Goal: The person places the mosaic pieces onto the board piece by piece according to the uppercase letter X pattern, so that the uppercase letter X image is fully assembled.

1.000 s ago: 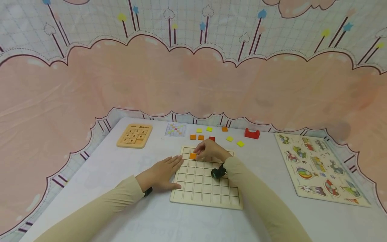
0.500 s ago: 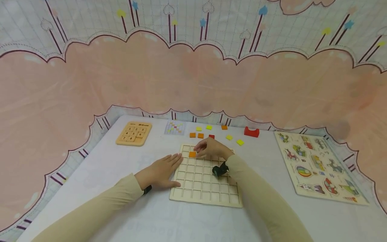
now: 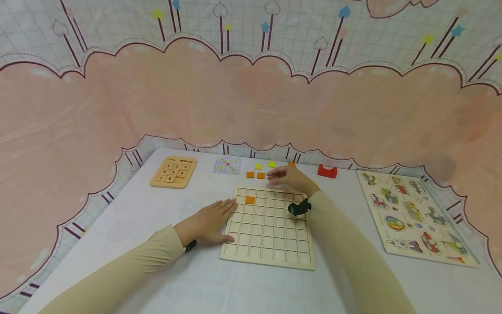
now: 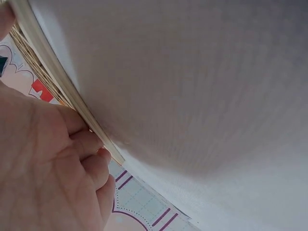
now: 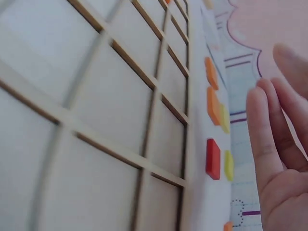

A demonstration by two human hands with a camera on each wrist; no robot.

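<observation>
A wooden grid board (image 3: pixel 266 240) lies flat on the table, with one orange square tile (image 3: pixel 249 200) in a cell near its back left corner. My left hand (image 3: pixel 208 223) is spread along the board's left side, its fingertips on the edge (image 4: pixel 91 120). Above the board's back edge hovers my right hand (image 3: pixel 293 179), fingers extended and holding nothing. Just behind the board, a red tile (image 5: pixel 212 159) shows in the right wrist view; the right hand hides it in the head view. Two orange tiles (image 3: pixel 260 175) and two yellow tiles (image 3: pixel 272 165) lie left of that hand.
A wooden number sliding puzzle (image 3: pixel 174 173) and a printed pattern card (image 3: pixel 226 165) are at the back left. Farther right stand a red notched block (image 3: pixel 327 172) and a large picture puzzle board (image 3: pixel 412 213). A cartoon cloth (image 3: pixel 251 104) rises behind the table.
My right hand has left the orange tile in the grid and moved back and to the right, over the loose tiles. My left hand stays at the board's edge.
</observation>
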